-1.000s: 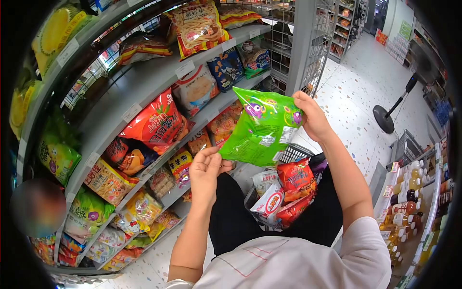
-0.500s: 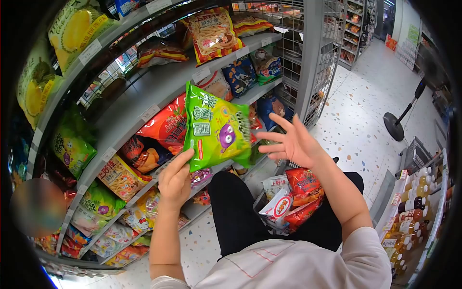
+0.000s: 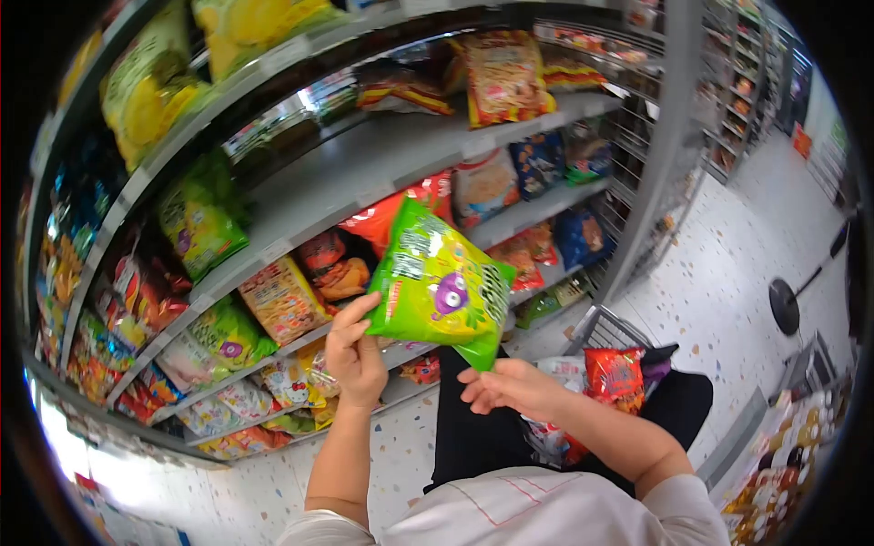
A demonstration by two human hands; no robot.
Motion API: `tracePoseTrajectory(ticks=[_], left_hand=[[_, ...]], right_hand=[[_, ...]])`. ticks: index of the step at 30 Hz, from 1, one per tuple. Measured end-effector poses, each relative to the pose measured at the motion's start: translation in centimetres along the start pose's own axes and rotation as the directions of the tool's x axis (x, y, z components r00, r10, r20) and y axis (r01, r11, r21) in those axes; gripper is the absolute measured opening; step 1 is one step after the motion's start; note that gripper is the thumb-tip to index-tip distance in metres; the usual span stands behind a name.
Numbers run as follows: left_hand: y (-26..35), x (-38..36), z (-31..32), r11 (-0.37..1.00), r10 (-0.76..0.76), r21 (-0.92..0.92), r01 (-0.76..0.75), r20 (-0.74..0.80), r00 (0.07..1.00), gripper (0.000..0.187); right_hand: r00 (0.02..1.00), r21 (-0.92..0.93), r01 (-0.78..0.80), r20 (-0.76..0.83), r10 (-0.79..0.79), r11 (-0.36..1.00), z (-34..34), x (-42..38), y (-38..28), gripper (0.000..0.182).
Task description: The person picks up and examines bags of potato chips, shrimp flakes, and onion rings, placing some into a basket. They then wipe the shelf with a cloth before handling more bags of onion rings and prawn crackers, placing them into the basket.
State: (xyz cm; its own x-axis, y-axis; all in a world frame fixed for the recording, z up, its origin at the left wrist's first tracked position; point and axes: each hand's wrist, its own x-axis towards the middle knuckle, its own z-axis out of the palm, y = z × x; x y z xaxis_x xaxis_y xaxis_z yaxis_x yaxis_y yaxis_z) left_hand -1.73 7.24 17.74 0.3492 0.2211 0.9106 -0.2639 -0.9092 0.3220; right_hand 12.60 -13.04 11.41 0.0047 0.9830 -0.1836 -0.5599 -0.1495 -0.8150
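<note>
A green bag of snacks (image 3: 442, 287) with a purple cartoon figure is held up, tilted, in front of the shelves. My left hand (image 3: 358, 359) pinches it at its lower left edge, thumb and forefinger on the packet. At the bag's bottom right corner, my right hand (image 3: 514, 389) has its fingers curled and closed against the packet; the exact grip is partly hidden. Below, between my legs, a grey basket (image 3: 608, 329) holds several bags, among them a red snack bag (image 3: 614, 378) on top. My right forearm covers part of them.
A curved shelf unit (image 3: 364, 177) with several tiers of snack bags stands ahead and to the left. Another green bag (image 3: 202, 218) lies on it. Bottles (image 3: 787, 455) line a rack at lower right, and a black stand base (image 3: 783, 307) rests on the floor.
My right hand went from spread fingers beside the bag to curled fingers at its bottom corner. The bag has tilted and sits lower. The view has turned left.
</note>
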Motion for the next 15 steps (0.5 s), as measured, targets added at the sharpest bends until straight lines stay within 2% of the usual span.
tracePoseTrajectory(ticks=[3, 5, 6, 8, 9, 10, 12, 13, 14, 15], left_hand=[[0.1, -0.1, -0.9, 0.992, -0.045, -0.120, 0.046, 0.017, 0.999, 0.008], [0.3, -0.4, -1.3, 0.978, -0.096, -0.183, 0.103, 0.047, 0.994, 0.008], [0.3, -0.7, -1.5, 0.962, -0.138, -0.230, 0.149, 0.063, 0.988, 0.008], [0.2, -0.7, -2.3, 0.961, -0.143, -0.233, 0.147, 0.033, 0.989, 0.008], [0.4, -0.3, -2.7, 0.932, -0.187, -0.314, 0.182, 0.015, 0.982, 0.009], [0.6, 0.1, -3.1, 0.894, -0.231, -0.395, 0.213, 0.001, 0.973, 0.010], [0.3, 1.6, -4.5, 0.917, -0.186, -0.362, 0.171, -0.007, 0.983, 0.006], [-0.1, 2.2, -5.6, 0.884, -0.218, -0.437, 0.165, -0.073, 0.973, 0.004], [-0.5, 2.6, -6.6, 0.842, -0.259, -0.515, 0.158, -0.130, 0.957, 0.005], [-0.5, 3.3, -7.5, 0.787, -0.294, -0.595, 0.164, -0.129, 0.947, 0.008]], right_hand=[[0.998, 0.079, 0.061, 0.005, -0.061, 0.995, -0.8, 0.2, 1.4, 0.031], [0.997, -0.013, 0.038, -0.060, -0.039, 0.999, -0.5, 0.0, 1.6, 0.025], [0.999, -0.035, 0.030, -0.030, -0.031, 0.999, -0.2, 0.0, 1.5, 0.025], [0.993, -0.348, 0.052, -0.084, -0.087, 0.936, 0.4, -0.4, 1.4, 0.019], [0.993, -0.303, 0.028, -0.098, -0.060, 0.953, 0.7, -0.5, 1.6, 0.016], [0.999, -0.286, -0.023, -0.031, 0.015, 0.958, 1.2, -0.9, 0.7, 0.015], [0.995, -0.409, 0.024, 0.100, 0.018, 0.912, 2.2, -1.3, -1.9, 0.009], [0.993, -0.478, 0.049, 0.117, 0.008, 0.877, 2.0, -1.4, -4.0, 0.010], [0.992, -0.540, 0.070, 0.128, 0.000, 0.839, 1.2, -1.5, -6.3, 0.012], [0.995, -0.598, 0.085, 0.005, -0.102, 0.797, -0.2, -1.1, -7.5, 0.014]])
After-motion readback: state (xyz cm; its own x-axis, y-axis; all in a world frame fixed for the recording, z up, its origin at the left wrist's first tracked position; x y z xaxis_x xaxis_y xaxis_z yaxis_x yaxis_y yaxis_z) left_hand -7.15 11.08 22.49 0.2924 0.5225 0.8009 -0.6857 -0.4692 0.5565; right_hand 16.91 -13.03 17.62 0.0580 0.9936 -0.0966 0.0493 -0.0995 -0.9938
